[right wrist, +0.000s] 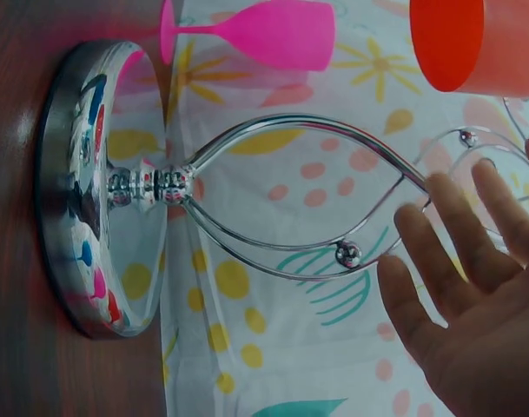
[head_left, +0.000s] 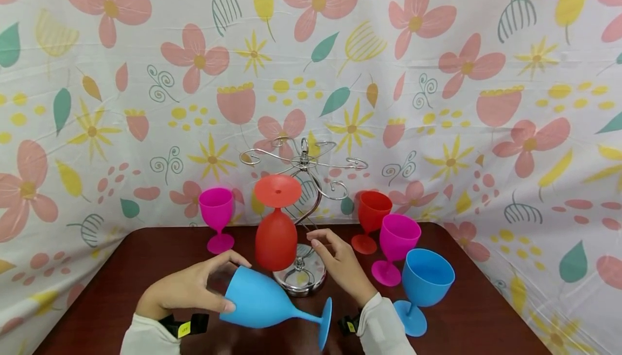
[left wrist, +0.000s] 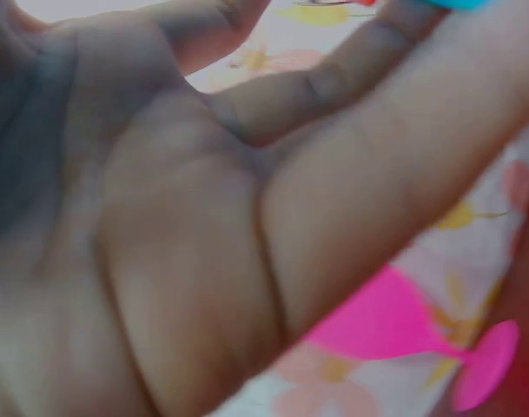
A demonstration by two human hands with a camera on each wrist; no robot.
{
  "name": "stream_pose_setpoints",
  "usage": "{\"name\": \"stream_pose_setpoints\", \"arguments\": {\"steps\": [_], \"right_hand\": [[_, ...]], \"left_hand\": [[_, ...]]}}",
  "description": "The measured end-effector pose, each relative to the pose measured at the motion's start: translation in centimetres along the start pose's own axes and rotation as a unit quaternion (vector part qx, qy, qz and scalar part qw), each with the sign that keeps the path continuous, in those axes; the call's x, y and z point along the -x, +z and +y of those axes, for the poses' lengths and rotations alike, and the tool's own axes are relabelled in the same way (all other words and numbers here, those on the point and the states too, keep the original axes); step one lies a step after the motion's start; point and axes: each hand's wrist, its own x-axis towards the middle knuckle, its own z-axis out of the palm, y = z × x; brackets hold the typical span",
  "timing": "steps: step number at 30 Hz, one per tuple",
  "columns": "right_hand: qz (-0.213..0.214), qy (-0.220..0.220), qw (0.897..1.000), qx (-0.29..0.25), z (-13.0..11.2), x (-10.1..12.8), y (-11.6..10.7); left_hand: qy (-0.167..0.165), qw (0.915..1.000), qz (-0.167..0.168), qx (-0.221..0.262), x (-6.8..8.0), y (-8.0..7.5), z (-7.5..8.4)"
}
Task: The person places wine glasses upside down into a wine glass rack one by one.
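While your left hand [head_left: 187,290] curls round the bowl of the blue goblet [head_left: 262,302] at the lower middle of the head view, with thumb and fingers wrapped on the cup and the foot pointing toward the lower right, the goblet lies tilted nearly on its side above the dark table [head_left: 486,312] and has not reached the rack. Your right hand [head_left: 340,263] hovers just right of the chrome rack [head_left: 302,209] with fingers spread apart and relaxed, holding nothing; the right wrist view shows the same hand [right wrist: 472,313] open close to the curved wire arms, not touching them as far as you can see. By my reading, 1 goblet is done: a red goblet [head_left: 276,223] hangs upside down from the rack at frame center. Left to go, besides the blue one you hold, are 4 that stand on the table: a magenta goblet [head_left: 217,217] at center left, a second red goblet [head_left: 371,220], another magenta goblet [head_left: 394,250] and a second blue goblet [head_left: 424,287] in a row toward the lower right. I judge the work as barely started, with the next goblet in hand.
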Motion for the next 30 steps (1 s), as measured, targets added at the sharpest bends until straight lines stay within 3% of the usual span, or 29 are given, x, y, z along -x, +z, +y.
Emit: {"name": "stream_pose_setpoints", "arguments": {"steps": [10,13,15,18,21,30], "right_hand": [[-0.046,0.019,0.999,-0.022,-0.5,0.1,-0.4],[-0.072,0.006,0.997,-0.041,-0.5,0.1,-0.7],[-0.095,-0.010,0.994,-0.058,-0.5,0.1,-0.9],[-0.136,-0.037,0.986,-0.093,-0.4,0.2,-1.3],[-0.175,-0.053,0.975,-0.127,-0.6,0.5,-1.8],[-0.236,-0.059,0.947,-0.211,-2.9,1.1,-3.5]], "left_hand": [[-0.024,0.9925,-0.034,0.115,-2.4,0.1,-3.5],[-0.005,0.9841,-0.059,0.168,-3.3,0.4,-4.4],[0.017,0.9739,-0.082,0.211,-4.0,0.7,-5.0],[0.043,0.9565,-0.109,0.267,-4.8,1.4,-5.8],[0.053,0.9449,-0.118,0.301,-5.6,2.3,-6.4],[0.059,0.9342,-0.124,0.329,-7.8,4.9,-7.1]]}}
